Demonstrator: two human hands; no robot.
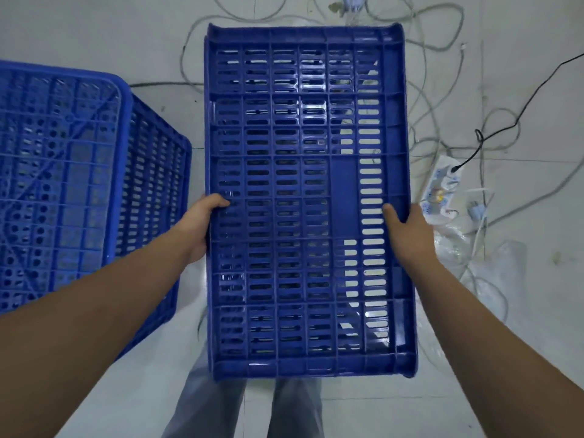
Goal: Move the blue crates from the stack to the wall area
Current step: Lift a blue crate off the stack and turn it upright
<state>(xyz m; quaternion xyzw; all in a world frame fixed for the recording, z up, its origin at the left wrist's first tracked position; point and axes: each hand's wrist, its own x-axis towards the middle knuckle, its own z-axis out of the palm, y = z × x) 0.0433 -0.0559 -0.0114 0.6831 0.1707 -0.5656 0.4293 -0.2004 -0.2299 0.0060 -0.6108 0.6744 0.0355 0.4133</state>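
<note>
A dark blue slotted plastic crate point(303, 172) hangs in the air in front of me, turned on its side so one slatted wall faces up. My left hand point(202, 226) grips its left edge, thumb over the slats. My right hand point(407, 229) grips the right edge the same way. To the left, a lighter blue crate point(79, 184) stands upside down on the floor, its perforated bottom facing up; whether more crates lie under it I cannot tell.
Pale tiled floor point(521, 311) below. Tangled grey and black cables point(448, 99) spread across the floor ahead and to the right, with a white power strip point(442, 188) and crumpled clear plastic bags point(474, 257). My trouser legs point(208, 403) show under the crate.
</note>
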